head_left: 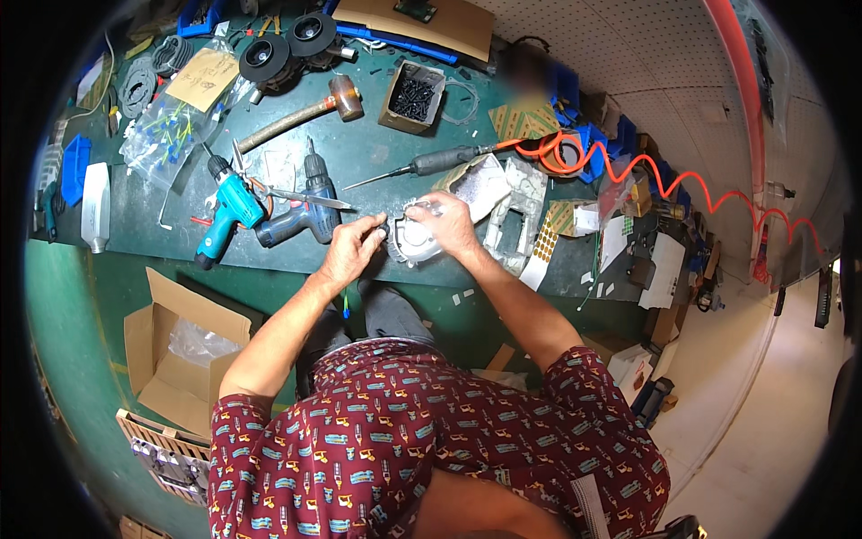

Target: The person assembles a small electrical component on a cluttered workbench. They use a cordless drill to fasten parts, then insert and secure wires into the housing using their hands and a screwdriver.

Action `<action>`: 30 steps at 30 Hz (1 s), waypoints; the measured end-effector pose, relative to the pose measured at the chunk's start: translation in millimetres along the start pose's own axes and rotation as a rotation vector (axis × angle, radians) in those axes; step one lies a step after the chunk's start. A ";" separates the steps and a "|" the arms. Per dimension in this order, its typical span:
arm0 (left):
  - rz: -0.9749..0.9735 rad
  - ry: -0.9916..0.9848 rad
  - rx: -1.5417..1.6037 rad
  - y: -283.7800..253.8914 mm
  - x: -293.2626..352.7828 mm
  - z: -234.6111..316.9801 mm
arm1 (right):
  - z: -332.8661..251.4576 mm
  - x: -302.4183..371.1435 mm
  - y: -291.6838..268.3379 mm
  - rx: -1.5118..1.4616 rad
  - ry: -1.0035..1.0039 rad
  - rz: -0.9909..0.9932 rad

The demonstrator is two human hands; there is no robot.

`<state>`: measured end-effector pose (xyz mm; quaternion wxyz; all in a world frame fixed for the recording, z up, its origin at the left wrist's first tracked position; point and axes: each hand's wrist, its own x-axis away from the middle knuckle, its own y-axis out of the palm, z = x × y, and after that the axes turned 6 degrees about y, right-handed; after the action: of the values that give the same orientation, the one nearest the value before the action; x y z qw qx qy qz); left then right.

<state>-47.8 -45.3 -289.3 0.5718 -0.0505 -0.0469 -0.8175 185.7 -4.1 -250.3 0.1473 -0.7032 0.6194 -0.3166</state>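
Observation:
A round, silvery cover-like housing (pixel 415 241) is at the near edge of the green workbench, in front of my body. My right hand (pixel 449 223) grips its upper right side, thumb and fingers over the rim. At its left edge, my left hand (pixel 352 251) has thumb and forefinger pinched together; a small dark bit shows at the fingertips, too small to name. Below that hand hangs a thin wire end with a green and blue connector (pixel 347 307). Just right of the housing lie an open bag (pixel 480 187) and a pale moulded casing (pixel 516 216).
Left of my hands lie a dark blue drill (pixel 316 193), a teal drill (pixel 232 214) and a mallet (pixel 346 99). Farther back stands a box of dark screws (pixel 413 99). An inline power screwdriver (pixel 440 162) trails an orange coiled hose (pixel 620 162). An open carton (pixel 184 355) stands below, left.

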 end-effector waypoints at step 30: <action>0.022 0.230 -0.576 2.2 2.6 0.6 | -16.8 -2.3 11.2 0.151 -0.124 0.089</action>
<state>-46.6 -48.4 -288.2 0.5444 -0.1182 0.2523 -0.7912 166.4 -0.9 -245.0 0.2520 -0.6801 0.6139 -0.3114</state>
